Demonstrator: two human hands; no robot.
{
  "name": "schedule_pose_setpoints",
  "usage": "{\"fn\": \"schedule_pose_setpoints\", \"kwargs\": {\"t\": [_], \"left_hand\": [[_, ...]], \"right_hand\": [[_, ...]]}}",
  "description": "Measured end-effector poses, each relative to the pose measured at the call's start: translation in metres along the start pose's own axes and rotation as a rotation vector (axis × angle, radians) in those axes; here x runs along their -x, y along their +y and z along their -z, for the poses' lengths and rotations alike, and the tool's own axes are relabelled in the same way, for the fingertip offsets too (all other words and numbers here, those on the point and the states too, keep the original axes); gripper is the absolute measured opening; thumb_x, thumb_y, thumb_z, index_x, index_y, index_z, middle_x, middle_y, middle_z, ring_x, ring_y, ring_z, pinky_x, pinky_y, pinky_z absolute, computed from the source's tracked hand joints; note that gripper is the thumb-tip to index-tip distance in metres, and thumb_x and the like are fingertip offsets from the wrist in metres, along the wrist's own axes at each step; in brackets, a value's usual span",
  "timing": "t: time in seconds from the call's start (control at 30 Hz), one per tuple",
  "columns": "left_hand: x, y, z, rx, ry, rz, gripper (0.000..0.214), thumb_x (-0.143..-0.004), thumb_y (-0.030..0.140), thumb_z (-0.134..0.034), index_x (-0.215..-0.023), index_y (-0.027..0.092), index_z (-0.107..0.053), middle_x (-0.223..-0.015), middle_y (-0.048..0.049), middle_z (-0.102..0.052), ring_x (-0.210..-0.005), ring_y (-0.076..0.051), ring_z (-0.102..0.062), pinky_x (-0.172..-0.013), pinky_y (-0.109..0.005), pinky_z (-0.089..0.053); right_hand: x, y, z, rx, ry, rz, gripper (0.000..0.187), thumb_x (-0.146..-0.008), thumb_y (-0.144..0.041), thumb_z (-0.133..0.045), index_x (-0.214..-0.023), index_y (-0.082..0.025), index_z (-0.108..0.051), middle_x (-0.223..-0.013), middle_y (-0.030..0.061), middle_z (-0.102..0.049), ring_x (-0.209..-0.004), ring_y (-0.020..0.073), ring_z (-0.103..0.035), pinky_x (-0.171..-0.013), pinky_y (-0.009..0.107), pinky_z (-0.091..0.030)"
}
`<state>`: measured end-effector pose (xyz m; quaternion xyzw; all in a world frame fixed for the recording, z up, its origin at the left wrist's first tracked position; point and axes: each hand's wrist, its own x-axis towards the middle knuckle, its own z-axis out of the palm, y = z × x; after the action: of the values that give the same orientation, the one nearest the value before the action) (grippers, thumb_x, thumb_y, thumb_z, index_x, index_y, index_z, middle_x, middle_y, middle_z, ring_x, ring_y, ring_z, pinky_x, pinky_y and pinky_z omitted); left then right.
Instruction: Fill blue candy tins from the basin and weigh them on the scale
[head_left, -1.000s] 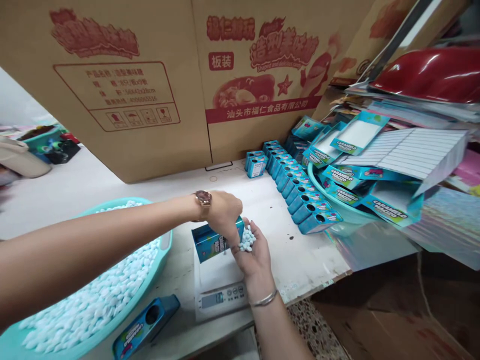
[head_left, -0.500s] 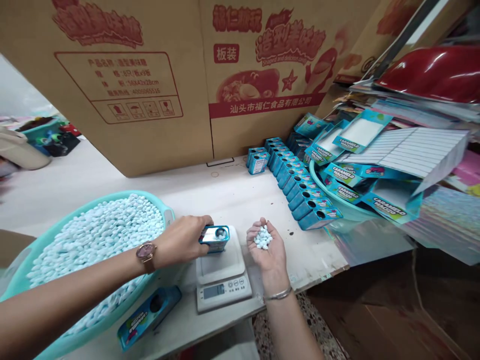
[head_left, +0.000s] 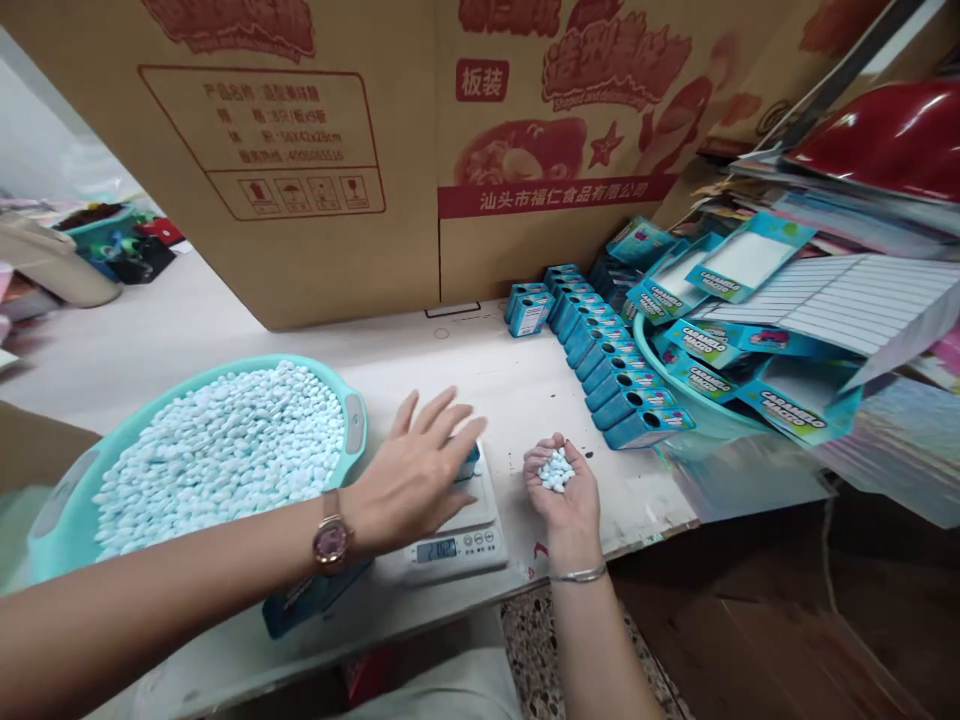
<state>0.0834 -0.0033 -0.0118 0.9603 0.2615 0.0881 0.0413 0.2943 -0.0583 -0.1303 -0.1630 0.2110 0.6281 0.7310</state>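
Observation:
My left hand [head_left: 420, 465], with a watch on its wrist, is spread open above the kitchen scale [head_left: 465, 555]. It hides most of a small blue candy box [head_left: 470, 463] standing on the scale's plate. The display is lit, with digits showing. To the right, my right hand [head_left: 566, 510] is palm up, its fingers curled round a small heap of pale blue candies [head_left: 556, 468]. A turquoise basin [head_left: 352, 420] of the same candies stands left of the scale. Another blue box [head_left: 300, 605] lies in front, partly under my left forearm.
A row of blue boxes with round holes [head_left: 600, 350] runs along the table's right side. Behind it, a turquoise bowl [head_left: 705, 408] holds printed trays. A large cardboard carton [head_left: 337, 260] rises at the back. The table's front edge is close.
My left hand has let go of the box on the scale and its fingers have spread. The scale's display has lit up. My right hand still cups the candies.

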Motion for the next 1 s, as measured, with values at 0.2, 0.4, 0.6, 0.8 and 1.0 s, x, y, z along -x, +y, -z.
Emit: {"fn": "schedule_pose_setpoints", "kwargs": {"t": [0.2,0.4,0.6,0.8,1.0], "left_hand": [[-0.046,0.033,-0.003,-0.182,0.073,-0.315,0.016,-0.085,0.021,-0.056,-0.082,0.02,-0.071,-0.097,-0.0082,-0.067,-0.13,-0.035,-0.038,-0.109,-0.068,-0.008],[-0.058,0.054,-0.048,-0.433,-0.141,-0.294,0.012,-0.075,0.034,-0.065,-0.074,0.033,-0.077,-0.079,-0.0014,-0.073,-0.107,-0.035,-0.056,-0.116,-0.058,-0.003],[-0.052,0.063,-0.081,-0.558,-0.306,-0.22,0.019,-0.073,0.036,-0.061,-0.079,0.03,-0.078,-0.075,-0.0062,-0.072,-0.101,-0.039,-0.058,-0.116,-0.057,0.001],[-0.047,0.061,-0.092,-0.55,-0.261,-0.209,0.019,-0.072,0.031,-0.061,-0.078,0.028,-0.078,-0.072,-0.0058,-0.072,-0.099,-0.039,-0.059,-0.116,-0.056,0.001],[-0.049,0.064,-0.076,-0.435,-0.212,-0.221,0.013,-0.071,0.029,-0.066,-0.069,0.022,-0.077,-0.069,-0.008,-0.072,-0.088,-0.035,-0.062,-0.114,-0.056,-0.01]], "right_hand": [[0.007,-0.019,0.012,0.04,-0.024,0.062,0.008,-0.077,-0.011,-0.05,-0.08,-0.018,-0.054,-0.069,-0.0017,-0.053,-0.059,0.0083,-0.051,-0.05,0.018,-0.047],[0.015,-0.03,0.019,0.07,0.003,0.097,0.012,-0.072,-0.009,-0.052,-0.079,-0.018,-0.053,-0.067,-0.0029,-0.051,-0.057,0.0088,-0.05,-0.048,0.019,-0.046],[0.018,-0.026,0.018,0.147,-0.014,0.11,0.016,-0.068,-0.007,-0.053,-0.079,-0.019,-0.051,-0.068,-0.0037,-0.052,-0.058,0.0084,-0.053,-0.05,0.019,-0.047],[0.017,-0.025,0.019,0.187,-0.04,0.123,0.018,-0.068,-0.007,-0.055,-0.081,-0.019,-0.052,-0.067,-0.0039,-0.053,-0.058,0.0084,-0.054,-0.05,0.019,-0.047],[0.017,-0.022,0.015,0.152,-0.027,0.11,0.015,-0.071,-0.007,-0.052,-0.08,-0.019,-0.051,-0.066,-0.0037,-0.052,-0.057,0.0082,-0.052,-0.049,0.019,-0.047]]}}
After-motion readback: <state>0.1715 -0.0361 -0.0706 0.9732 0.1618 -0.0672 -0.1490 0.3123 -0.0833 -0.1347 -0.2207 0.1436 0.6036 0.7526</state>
